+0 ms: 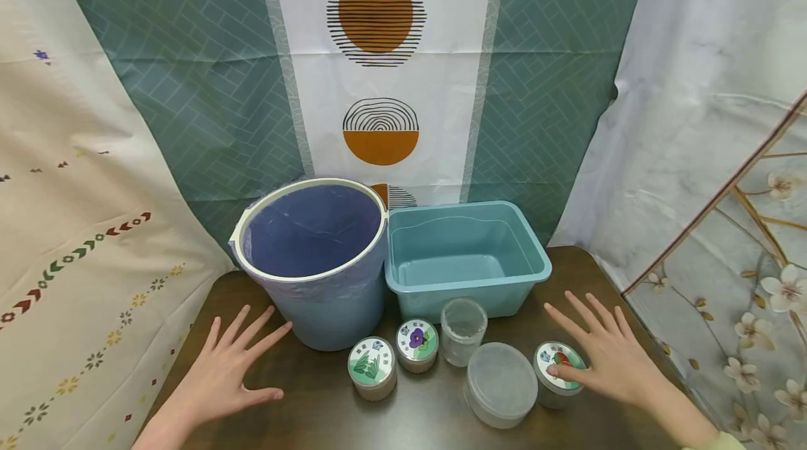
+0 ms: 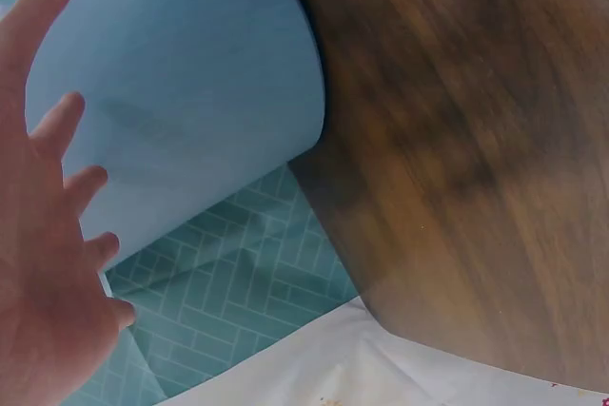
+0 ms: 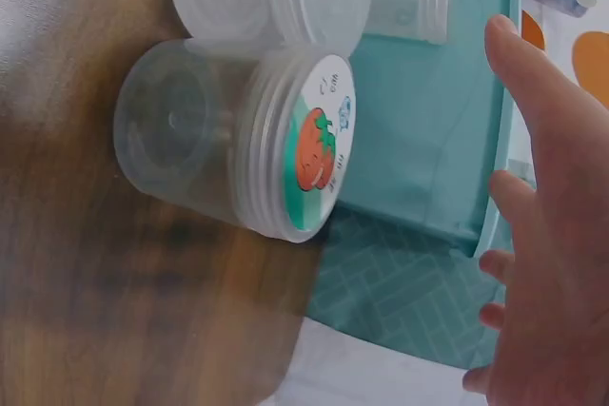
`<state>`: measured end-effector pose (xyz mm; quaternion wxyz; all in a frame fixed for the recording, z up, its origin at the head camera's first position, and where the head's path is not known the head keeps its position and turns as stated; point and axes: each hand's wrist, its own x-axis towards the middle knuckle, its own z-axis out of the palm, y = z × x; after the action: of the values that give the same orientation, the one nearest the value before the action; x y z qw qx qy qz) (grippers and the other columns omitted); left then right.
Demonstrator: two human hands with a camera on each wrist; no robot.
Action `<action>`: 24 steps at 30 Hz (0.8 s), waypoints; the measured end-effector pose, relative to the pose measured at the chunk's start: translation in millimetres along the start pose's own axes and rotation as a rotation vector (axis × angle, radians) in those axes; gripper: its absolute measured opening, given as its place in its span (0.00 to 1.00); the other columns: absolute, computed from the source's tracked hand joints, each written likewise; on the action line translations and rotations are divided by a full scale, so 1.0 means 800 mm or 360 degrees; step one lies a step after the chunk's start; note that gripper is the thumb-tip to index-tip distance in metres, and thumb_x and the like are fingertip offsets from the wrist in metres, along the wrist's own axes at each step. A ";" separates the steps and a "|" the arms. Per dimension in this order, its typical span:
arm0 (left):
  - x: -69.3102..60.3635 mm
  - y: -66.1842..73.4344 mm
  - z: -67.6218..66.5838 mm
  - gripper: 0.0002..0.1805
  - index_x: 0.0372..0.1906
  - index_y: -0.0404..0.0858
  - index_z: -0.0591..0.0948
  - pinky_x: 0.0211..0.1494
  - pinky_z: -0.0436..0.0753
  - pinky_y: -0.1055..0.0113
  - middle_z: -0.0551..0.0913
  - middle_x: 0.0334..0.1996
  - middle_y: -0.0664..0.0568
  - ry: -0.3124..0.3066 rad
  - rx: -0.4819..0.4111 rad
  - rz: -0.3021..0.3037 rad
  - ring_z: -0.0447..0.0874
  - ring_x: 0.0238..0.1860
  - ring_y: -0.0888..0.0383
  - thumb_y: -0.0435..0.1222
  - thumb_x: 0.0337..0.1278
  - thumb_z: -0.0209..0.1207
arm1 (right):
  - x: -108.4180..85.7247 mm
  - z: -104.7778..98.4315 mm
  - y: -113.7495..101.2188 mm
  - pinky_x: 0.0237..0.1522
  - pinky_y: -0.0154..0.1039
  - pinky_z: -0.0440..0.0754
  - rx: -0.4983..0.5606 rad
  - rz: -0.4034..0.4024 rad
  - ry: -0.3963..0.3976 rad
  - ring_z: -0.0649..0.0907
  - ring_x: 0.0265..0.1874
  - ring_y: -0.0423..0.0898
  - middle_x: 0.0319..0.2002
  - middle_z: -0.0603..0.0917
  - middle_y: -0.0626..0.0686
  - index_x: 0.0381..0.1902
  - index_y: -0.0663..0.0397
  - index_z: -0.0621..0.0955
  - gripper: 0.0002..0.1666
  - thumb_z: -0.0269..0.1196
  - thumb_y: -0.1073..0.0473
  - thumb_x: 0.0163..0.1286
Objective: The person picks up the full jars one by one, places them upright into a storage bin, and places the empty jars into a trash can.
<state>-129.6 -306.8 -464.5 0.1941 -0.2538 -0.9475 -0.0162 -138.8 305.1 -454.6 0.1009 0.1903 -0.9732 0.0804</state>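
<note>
My left hand (image 1: pixel 221 369) hovers with fingers spread in front of the blue bucket (image 1: pixel 340 317), holding nothing. On the right, my right hand (image 1: pixel 608 359) is also spread and empty, its thumb overlapping in the head view a clear jar with a tomato label (image 1: pixel 555 355). The right wrist view shows that jar (image 3: pixel 209 140) standing apart from the hand. Left of it are a wide clear tub with a frosted lid (image 1: pixel 502 381) and a lidless clear jar (image 1: pixel 463 324). Two smaller jars stand mid-table, one with a purple flower label (image 1: pixel 417 340), one with a green leaf label (image 1: pixel 370 362).
A teal rectangular basin (image 1: pixel 466 285) stands behind the jars, beside the bucket, which has a clear plastic liner under a cream rim (image 1: pixel 309 275). Everything stands on a dark brown wooden table (image 1: pixel 328 422). Patterned cloths (image 1: pixel 214 85) hang behind and at both sides.
</note>
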 end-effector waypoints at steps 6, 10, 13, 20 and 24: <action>0.001 0.004 -0.002 0.52 0.71 0.58 0.68 0.74 0.16 0.58 0.65 0.74 0.47 -0.0021 -0.0035 -0.0021 0.23 0.80 0.61 0.74 0.36 0.63 | 0.019 -0.007 0.007 0.70 0.74 0.45 0.0009 -0.0028 0.0053 0.56 0.75 0.66 0.77 0.58 0.57 0.76 0.31 0.60 0.53 0.66 0.28 0.56; 0.001 0.009 -0.003 0.52 0.72 0.59 0.68 0.74 0.15 0.61 0.66 0.73 0.47 -0.0047 -0.0059 -0.0043 0.25 0.81 0.61 0.73 0.37 0.63 | 0.037 -0.014 0.013 0.67 0.73 0.54 0.0023 -0.0091 0.0124 0.60 0.73 0.66 0.76 0.61 0.58 0.75 0.35 0.64 0.51 0.68 0.31 0.57; 0.001 0.011 -0.005 0.52 0.72 0.59 0.67 0.74 0.16 0.61 0.66 0.73 0.46 -0.0047 -0.0076 -0.0053 0.31 0.82 0.57 0.73 0.37 0.64 | 0.054 -0.019 0.017 0.63 0.70 0.61 0.0042 -0.0176 0.0198 0.63 0.70 0.67 0.73 0.65 0.59 0.72 0.39 0.68 0.48 0.70 0.35 0.57; 0.003 0.018 -0.008 0.52 0.72 0.59 0.67 0.75 0.17 0.61 0.67 0.72 0.46 -0.0031 -0.0119 -0.0062 0.52 0.77 0.43 0.71 0.36 0.66 | 0.092 -0.019 0.031 0.57 0.65 0.72 0.0185 -0.0139 0.0268 0.70 0.65 0.63 0.68 0.72 0.59 0.67 0.47 0.74 0.40 0.71 0.42 0.60; 0.004 0.023 -0.012 0.52 0.72 0.60 0.67 0.79 0.24 0.50 0.67 0.72 0.47 -0.0039 -0.0156 -0.0097 0.60 0.72 0.39 0.69 0.36 0.68 | 0.113 -0.014 0.042 0.58 0.66 0.71 0.0208 -0.0082 0.0273 0.72 0.63 0.64 0.64 0.74 0.62 0.68 0.56 0.72 0.40 0.71 0.46 0.62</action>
<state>-119.9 -290.0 -455.8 0.1692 -0.2341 -0.9551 -0.0655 -232.4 306.1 -427.4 0.1732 0.2139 -0.9485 0.1570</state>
